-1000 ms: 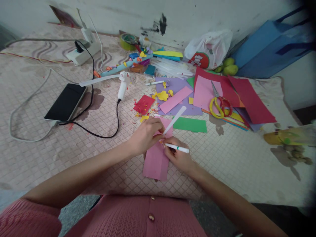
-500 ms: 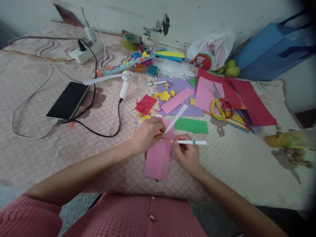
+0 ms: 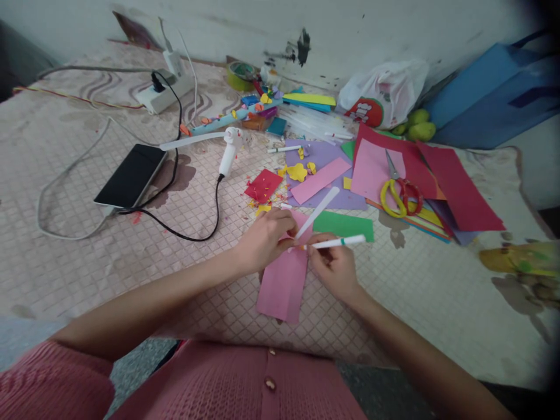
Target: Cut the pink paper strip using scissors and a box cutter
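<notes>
My left hand (image 3: 268,238) is closed, its fingertips pinching the lower end of a white translucent stick (image 3: 321,209) that slants up to the right. My right hand (image 3: 336,267) grips a white pen-like stick (image 3: 345,241) with a green band, its orange end pointing left at my left fingertips. Under both hands a pink paper strip (image 3: 282,291) lies lengthwise on the table. Just beyond my right hand is a green paper strip (image 3: 345,226). What lies between the fingertips is too small to tell.
A glue gun (image 3: 228,153) and a black-screened device (image 3: 131,175) with cables lie left. Scissors (image 3: 400,195) rest on coloured papers to the right. Behind are a power strip (image 3: 164,96), a plastic bag (image 3: 385,93), green fruits and a blue bag (image 3: 490,96).
The banded stick's right end has tilted upward in my right hand. Both hands stay close together over the pink strip. The whole view has shifted slightly.
</notes>
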A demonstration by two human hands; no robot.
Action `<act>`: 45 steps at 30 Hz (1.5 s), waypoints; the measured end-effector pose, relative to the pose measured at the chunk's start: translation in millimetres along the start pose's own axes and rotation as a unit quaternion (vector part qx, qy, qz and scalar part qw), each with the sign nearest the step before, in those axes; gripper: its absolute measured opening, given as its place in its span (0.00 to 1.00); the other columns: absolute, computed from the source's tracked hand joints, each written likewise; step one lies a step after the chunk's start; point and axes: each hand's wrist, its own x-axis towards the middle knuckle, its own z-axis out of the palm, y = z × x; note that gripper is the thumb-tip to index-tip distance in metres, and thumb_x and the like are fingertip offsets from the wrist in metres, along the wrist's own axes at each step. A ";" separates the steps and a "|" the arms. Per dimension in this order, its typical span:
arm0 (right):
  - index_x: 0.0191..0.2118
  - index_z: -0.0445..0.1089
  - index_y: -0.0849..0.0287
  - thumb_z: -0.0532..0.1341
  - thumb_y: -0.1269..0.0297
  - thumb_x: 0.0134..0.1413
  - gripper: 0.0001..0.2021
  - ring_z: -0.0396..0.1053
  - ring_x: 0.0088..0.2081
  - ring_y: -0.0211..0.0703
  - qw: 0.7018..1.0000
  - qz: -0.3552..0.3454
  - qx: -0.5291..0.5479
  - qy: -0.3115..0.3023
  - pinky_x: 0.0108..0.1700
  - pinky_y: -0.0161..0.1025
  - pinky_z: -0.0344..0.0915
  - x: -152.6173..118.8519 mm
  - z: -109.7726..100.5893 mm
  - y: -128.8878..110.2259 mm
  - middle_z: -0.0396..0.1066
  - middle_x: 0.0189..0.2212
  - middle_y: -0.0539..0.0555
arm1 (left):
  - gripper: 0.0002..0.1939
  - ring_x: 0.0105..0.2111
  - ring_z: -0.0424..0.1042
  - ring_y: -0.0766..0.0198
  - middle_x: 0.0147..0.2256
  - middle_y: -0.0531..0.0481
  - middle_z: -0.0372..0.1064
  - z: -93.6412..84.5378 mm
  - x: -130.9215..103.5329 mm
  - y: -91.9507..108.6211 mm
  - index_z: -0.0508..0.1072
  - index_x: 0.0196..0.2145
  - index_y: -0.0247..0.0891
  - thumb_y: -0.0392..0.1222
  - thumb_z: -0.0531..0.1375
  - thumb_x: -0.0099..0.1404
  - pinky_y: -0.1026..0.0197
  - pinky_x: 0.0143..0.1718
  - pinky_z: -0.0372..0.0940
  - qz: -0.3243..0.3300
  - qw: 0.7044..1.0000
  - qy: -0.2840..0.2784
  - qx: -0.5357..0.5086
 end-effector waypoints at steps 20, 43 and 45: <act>0.43 0.65 0.56 0.55 0.70 0.60 0.06 0.72 0.37 0.42 0.971 -0.184 -0.139 -0.061 0.38 0.39 0.70 -19.1 14.7 7.7 0.72 0.35 0.55 | 0.07 0.34 0.66 0.63 0.31 0.50 0.67 2.8 2.5 -4.2 0.68 0.28 0.33 0.34 0.64 0.59 0.61 0.37 0.61 0.011 1.000 0.007 -0.006; 0.43 0.64 0.57 0.55 0.70 0.60 0.06 0.70 0.34 0.42 0.978 -0.153 -0.120 -0.071 0.35 0.39 0.68 -21.1 13.5 6.2 0.70 0.33 0.54 | 0.07 0.35 0.66 0.62 0.32 0.49 0.68 1.8 1.6 -3.4 0.68 0.28 0.34 0.35 0.63 0.61 0.60 0.39 0.61 0.007 1.000 -0.003 -0.011; 0.42 0.64 0.57 0.55 0.71 0.59 0.06 0.70 0.34 0.41 0.980 -0.149 -0.114 -0.064 0.35 0.38 0.68 -20.6 13.3 5.7 0.70 0.32 0.54 | 0.07 0.35 0.66 0.62 0.33 0.49 0.68 2.0 1.1 -3.8 0.68 0.28 0.34 0.35 0.62 0.61 0.60 0.39 0.61 0.007 1.000 -0.002 -0.013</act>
